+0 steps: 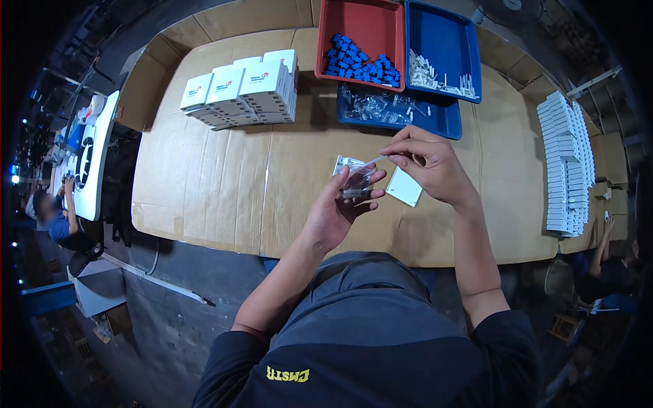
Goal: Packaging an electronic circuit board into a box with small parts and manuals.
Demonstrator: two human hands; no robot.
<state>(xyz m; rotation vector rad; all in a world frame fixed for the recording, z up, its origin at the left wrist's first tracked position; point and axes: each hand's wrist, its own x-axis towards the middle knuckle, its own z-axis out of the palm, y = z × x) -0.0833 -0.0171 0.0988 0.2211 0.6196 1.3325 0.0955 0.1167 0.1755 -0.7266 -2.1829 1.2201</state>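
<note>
My left hand (333, 211) cradles a small clear plastic bag (359, 178) with its thumb and curled fingers. Small whitish parts show at the bag's lower end. Above it, my right hand (428, 163) pinches a thin whitish strip (378, 160) between thumb and forefinger. The strip slants down to the bag's top; whether it belongs to the bag I cannot tell. A flat white casing (404, 186) lies on the cardboard under my right hand. Behind my left fingers is another white piece (339, 163), partly hidden.
Beyond my hands stand a red tray (354, 17) of blue parts, a blue tray (442, 41) of white parts and a lower blue tray (442, 122) of clear bags. White boxes (248, 88) are piled left, white casings (566, 170) stacked right. Other people work at both sides.
</note>
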